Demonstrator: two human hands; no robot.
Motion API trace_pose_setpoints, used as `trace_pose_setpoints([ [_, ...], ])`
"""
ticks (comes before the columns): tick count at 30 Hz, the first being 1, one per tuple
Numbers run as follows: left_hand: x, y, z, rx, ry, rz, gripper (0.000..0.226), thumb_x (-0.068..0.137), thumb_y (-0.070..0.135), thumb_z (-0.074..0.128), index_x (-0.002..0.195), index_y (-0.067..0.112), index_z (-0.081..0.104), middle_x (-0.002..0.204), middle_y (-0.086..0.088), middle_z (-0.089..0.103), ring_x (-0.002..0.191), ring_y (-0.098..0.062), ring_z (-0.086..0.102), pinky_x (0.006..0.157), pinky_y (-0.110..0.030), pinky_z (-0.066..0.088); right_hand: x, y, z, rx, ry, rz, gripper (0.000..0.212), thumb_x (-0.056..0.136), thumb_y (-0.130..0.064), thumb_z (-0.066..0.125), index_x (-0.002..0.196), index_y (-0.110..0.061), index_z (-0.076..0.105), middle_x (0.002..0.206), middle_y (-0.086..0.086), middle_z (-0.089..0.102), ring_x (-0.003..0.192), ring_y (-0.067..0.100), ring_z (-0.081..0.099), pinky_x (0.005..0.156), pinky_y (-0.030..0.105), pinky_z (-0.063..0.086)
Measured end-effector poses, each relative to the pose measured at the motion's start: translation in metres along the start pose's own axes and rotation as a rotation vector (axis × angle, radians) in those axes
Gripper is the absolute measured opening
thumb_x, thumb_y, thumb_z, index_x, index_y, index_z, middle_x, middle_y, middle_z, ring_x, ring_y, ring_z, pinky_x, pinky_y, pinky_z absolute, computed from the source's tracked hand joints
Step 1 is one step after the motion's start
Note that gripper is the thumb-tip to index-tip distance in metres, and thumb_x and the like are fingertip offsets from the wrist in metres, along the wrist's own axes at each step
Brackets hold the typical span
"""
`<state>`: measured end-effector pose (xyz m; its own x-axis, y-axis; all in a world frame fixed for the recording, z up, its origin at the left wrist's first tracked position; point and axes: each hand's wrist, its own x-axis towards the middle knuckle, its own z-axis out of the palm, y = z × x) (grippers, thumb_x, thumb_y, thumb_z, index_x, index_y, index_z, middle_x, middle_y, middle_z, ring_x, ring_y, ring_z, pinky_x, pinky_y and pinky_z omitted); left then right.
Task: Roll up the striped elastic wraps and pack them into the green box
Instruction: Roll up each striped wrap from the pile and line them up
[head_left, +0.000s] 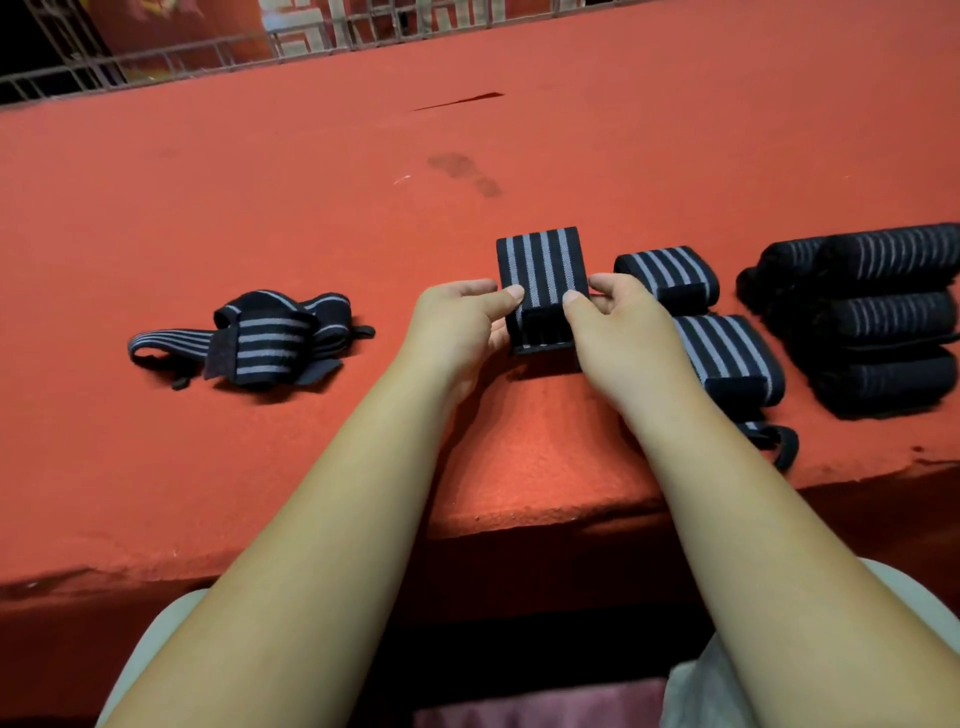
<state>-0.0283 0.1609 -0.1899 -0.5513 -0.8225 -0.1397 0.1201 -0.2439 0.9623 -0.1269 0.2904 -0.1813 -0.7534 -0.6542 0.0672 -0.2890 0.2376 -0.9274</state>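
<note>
1. My left hand (457, 322) and my right hand (618, 322) both pinch the same striped wrap (540, 275). A thumb presses on its upper face at each side edge, and my fingers curl underneath.
2. That wrap is black with grey stripes running away from me. Its near end is folded over and shows a plain dark patch. It sits between my hands over the red ledge (260, 208), closer to the near edge than the far one. I cannot tell whether it touches the surface.
3. Just beside my right hand lie two rolled wraps (670, 278), one behind the other. The nearer one trails a dark loop toward the near edge.
4. Further right, at the ledge's right end, a stack of darker rolls (883, 322) lies packed together.
5. Well apart from my left hand, a loose heap of wraps (270, 338) sprawls unrolled, with one strap trailing left.
6. Toward the far edge are a dark stain (462, 169) and a thin dark mark (462, 101). A metal railing (208, 57) runs beyond the ledge.
</note>
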Motion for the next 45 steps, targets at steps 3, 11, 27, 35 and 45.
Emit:
trace_pose_setpoints([
  [3, 0.02, -0.011, 0.008, 0.048, 0.051, -0.019, 0.05, 0.094, -0.003, 0.077, 0.139, -0.011, 0.056, 0.121, -0.028, 0.074, 0.101, -0.035, 0.081, 0.092, -0.045, 0.066, 0.008, 0.0, 0.0, -0.026, -0.021, 0.041, 0.061, 0.107, -0.034, 0.056, 0.164, -0.02, 0.04, 0.153, -0.003, 0.059, 0.128, 0.012, 0.059, 0.097, 0.024, 0.038],
  [11, 0.037, -0.02, 0.021, 0.446, 0.177, 0.108, 0.065, 0.092, 0.025, 0.085, 0.145, -0.001, 0.059, 0.113, -0.009, 0.075, 0.094, -0.027, 0.081, 0.09, -0.047, 0.066, 0.026, 0.01, 0.009, -0.095, -0.024, 0.11, 0.023, 0.103, -0.018, 0.052, 0.125, -0.025, 0.05, 0.115, -0.004, 0.067, 0.095, 0.012, 0.064, 0.063, 0.021, 0.041],
  [27, -0.017, -0.002, -0.021, 0.566, 0.141, 0.023, 0.013, 0.104, 0.015, 0.062, 0.113, 0.008, 0.069, 0.093, -0.014, 0.079, 0.076, -0.026, 0.071, 0.066, -0.037, 0.061, -0.017, -0.017, 0.023, -0.263, 0.041, 0.094, 0.044, 0.097, -0.017, 0.048, 0.141, -0.009, 0.052, 0.143, 0.014, 0.058, 0.136, 0.041, 0.049, 0.116, 0.05, 0.042],
  [35, -0.066, 0.018, -0.089, 0.55, 0.227, 0.099, 0.013, 0.096, 0.006, 0.072, 0.104, 0.015, 0.073, 0.1, -0.012, 0.08, 0.076, -0.018, 0.076, 0.069, -0.039, 0.066, -0.044, -0.035, 0.062, -0.332, 0.076, -0.037, 0.052, 0.1, -0.028, 0.054, 0.151, -0.017, 0.053, 0.154, 0.013, 0.05, 0.146, 0.039, 0.038, 0.126, 0.051, 0.027],
  [45, -0.079, 0.024, -0.172, 0.563, 0.577, 0.171, 0.023, 0.083, 0.02, 0.07, 0.106, 0.026, 0.067, 0.093, 0.003, 0.076, 0.083, -0.023, 0.079, 0.079, -0.052, 0.067, -0.052, -0.042, 0.112, -0.267, -0.152, -0.108, 0.035, 0.1, -0.024, 0.055, 0.131, -0.02, 0.07, 0.132, 0.007, 0.06, 0.118, 0.037, 0.063, 0.105, 0.04, 0.05],
])
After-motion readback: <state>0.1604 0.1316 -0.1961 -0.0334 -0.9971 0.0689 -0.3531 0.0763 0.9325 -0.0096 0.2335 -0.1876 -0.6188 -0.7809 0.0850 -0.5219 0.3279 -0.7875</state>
